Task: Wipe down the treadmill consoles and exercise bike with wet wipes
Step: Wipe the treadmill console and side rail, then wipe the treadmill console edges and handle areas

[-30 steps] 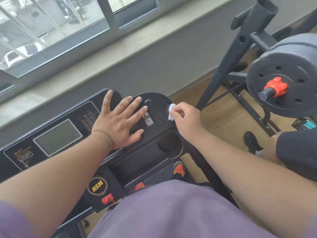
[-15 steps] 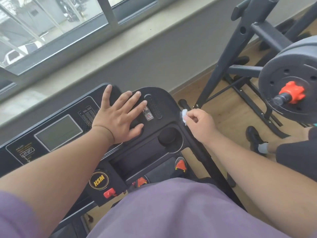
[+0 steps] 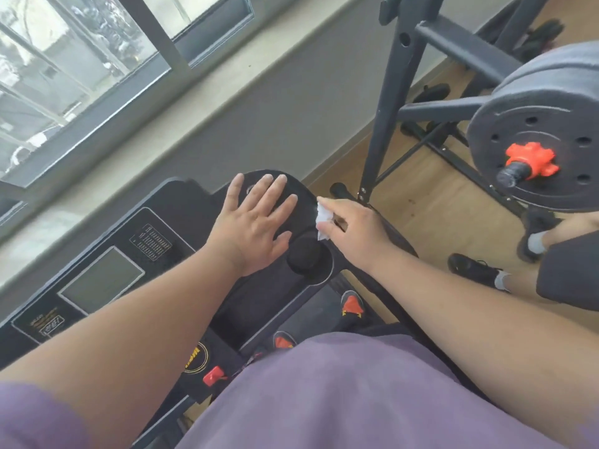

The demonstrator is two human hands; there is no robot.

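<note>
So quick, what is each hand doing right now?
Left hand: open, fingers spread, resting flat on the treadmill console.
Right hand: holding a white wipe against the console's right edge.

This is a small gym or home workout room. A black treadmill console (image 3: pixel 136 254) with a grey display screen (image 3: pixel 102 280) and a round cup holder (image 3: pixel 308 257) stands right against a grey wall under a wide window (image 3: pixel 97 59). To the right of the console, on a light wooden floor (image 3: pixel 421 196), rises a dark steel weight rack (image 3: pixel 392 102), and beyond it hangs a barbell plate (image 3: pixel 544 124) locked by an orange collar (image 3: pixel 531 158).
</note>
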